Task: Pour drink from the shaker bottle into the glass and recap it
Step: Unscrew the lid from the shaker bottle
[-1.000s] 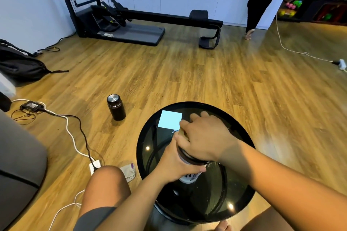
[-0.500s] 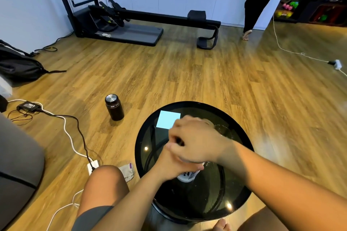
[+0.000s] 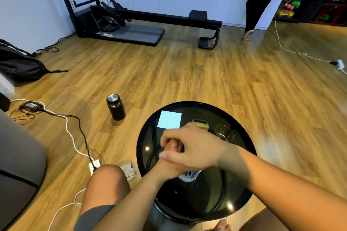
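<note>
Shaker bottle (image 3: 189, 175): upright on round black table (image 3: 242, 200), clasped by left hand (image 3: 171, 163); right hand (image 3: 191, 149) closed over its top, apparently gripping the cap. Glass (image 3: 224, 133) just behind; blue note (image 3: 170, 119) beside. Black flask (image 3: 115, 106) on floor, well apart.

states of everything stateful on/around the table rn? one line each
shaker bottle: upright on the table, held, top hidden by hands
left hand: grip closed around the bottle body
right hand: closed over the bottle top; cap on or off, cannot tell
glass: upright, looks empty
blue note: flat on the table
black flask: upright on the floor, lid on
round table: glossy black, bare at the near side
</note>
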